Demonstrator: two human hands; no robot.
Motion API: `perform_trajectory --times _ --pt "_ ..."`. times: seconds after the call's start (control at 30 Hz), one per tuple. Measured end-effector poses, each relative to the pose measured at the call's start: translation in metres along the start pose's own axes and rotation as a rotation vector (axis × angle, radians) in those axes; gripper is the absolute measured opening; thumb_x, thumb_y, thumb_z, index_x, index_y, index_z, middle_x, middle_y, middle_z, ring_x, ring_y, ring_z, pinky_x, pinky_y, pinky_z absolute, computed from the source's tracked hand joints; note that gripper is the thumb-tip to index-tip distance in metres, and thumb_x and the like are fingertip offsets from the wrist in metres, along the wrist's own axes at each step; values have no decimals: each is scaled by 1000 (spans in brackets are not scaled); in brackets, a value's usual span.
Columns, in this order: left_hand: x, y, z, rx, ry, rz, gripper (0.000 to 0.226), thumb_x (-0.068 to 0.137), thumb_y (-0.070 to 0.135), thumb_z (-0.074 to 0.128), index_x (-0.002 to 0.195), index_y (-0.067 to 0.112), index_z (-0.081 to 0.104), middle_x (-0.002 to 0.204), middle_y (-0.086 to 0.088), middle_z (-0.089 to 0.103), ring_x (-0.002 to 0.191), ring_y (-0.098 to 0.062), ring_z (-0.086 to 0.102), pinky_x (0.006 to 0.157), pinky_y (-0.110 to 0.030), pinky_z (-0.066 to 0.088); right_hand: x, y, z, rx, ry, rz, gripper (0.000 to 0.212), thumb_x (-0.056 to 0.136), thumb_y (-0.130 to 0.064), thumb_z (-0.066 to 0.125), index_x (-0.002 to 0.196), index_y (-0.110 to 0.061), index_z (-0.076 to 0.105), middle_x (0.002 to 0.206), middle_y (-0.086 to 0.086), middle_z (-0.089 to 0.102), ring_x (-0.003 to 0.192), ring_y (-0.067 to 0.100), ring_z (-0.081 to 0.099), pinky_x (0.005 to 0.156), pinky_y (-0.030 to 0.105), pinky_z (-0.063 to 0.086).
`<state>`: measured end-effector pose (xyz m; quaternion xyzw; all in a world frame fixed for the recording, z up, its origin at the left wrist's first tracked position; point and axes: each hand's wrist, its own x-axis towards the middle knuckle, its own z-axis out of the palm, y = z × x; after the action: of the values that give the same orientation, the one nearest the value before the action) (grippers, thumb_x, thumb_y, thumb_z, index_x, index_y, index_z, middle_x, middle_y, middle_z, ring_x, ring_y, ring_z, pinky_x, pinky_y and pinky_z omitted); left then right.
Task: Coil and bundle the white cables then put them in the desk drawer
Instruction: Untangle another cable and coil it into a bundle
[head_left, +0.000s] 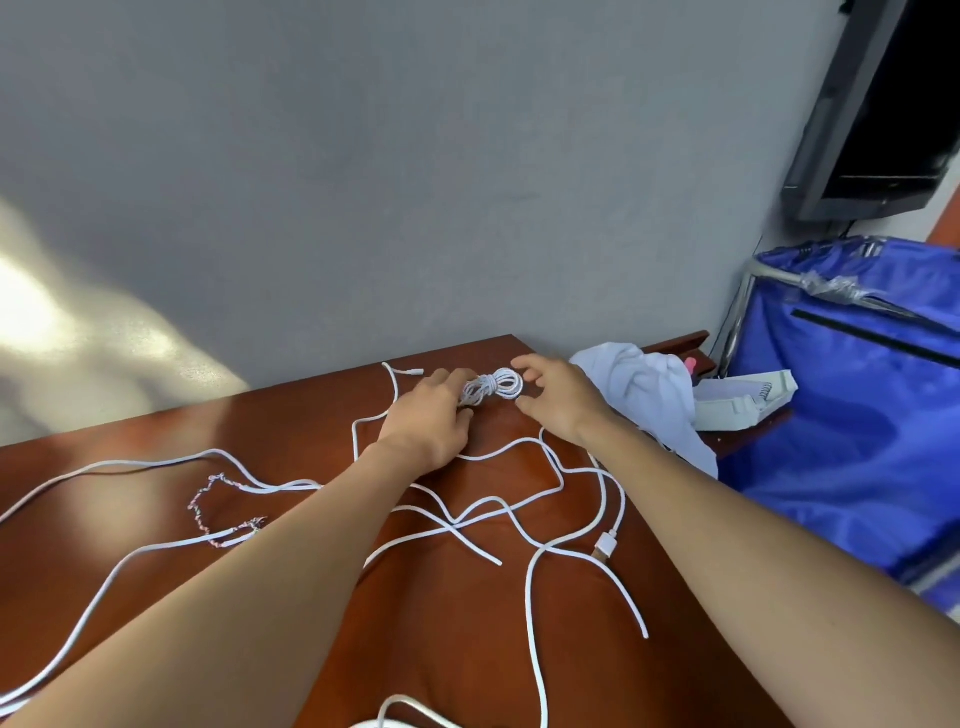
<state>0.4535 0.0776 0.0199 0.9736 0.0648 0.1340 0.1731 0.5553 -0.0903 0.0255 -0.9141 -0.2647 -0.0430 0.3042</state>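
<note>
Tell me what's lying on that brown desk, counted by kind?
Coiled white cable bundle: 1
Loose white cables: several, tangled, cannot count apart
Frayed braided cord: 1
White cloth: 1
Total: 3, plus the loose cables

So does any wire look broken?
Yes. One cable on the left of the desk looks damaged: its white cover is gone along a stretch, leaving thin twisted coloured wires bare. The coiled bundle between the hands looks tidy.
</note>
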Motion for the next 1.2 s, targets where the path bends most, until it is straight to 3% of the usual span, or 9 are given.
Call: perform_trajectory --times 0.27,0.37,0.5,0.67,0.77,0.9,1.07,1.2 --pt "-24 6 -4 80 2 22 46 105 28 50 150 21 45 149 -6 44 135 -29 45 113 -41 36 -30 1 -19 53 -70 27 32 97 -14 65 127 -25 68 120 -2 70 109 17 65 101 39 55" --pt "-35 11 -10 85 -6 36 44 105 28 49 149 24 46 149 -3 44 138 -26 42 115 -40 33 -43 0 -25 68 -92 12 25 98 -14 62 117 -25 72 108 -6 70 104 14 67 100 37 56" --pt "-49 25 -16 95 -14 64 39 106 29 48 145 25 51 147 -1 48 136 -24 43 114 -40 34 -65 -4 -36 90 -131 10 23 98 -13 59 113 -22 74 110 -3 74 104 14 68 101 37 56" --pt "-65 46 -12 70 -68 114 36 106 32 47 141 27 53 148 2 50 138 -22 40 112 -39 31 -86 0 -41 62 -154 14 16 94 -24 62 96 -28 77 100 -9 77 97 15 71 94 43 59" --pt "-72 52 -9 70 -117 110 40 106 32 47 146 27 50 151 2 48 142 -22 37 115 -39 29 -95 -1 -43 23 -208 40 15 91 -33 69 102 -28 78 107 -6 76 101 15 70 97 41 57" --pt "-76 57 -15 69 -143 84 41 106 30 48 147 28 48 152 1 48 142 -22 39 115 -40 29 -102 -6 -46 -29 -188 39 10 92 -26 70 100 -30 75 101 -11 76 105 14 68 105 43 51" --pt "-77 62 -16 28 -186 65 42 104 27 51 146 29 48 151 1 51 139 -24 45 115 -43 35 -103 -10 -41 -14 -198 50 24 89 -16 68 97 -38 69 91 -18 75 105 12 67 105 47 47" --pt "-74 59 -16 -18 -210 31 31 105 30 51 135 30 56 135 -2 62 127 -27 54 108 -48 44 -103 -10 -38 132 -133 32 36 84 -6 69 94 -41 69 88 -14 71 94 12 68 100 47 52"
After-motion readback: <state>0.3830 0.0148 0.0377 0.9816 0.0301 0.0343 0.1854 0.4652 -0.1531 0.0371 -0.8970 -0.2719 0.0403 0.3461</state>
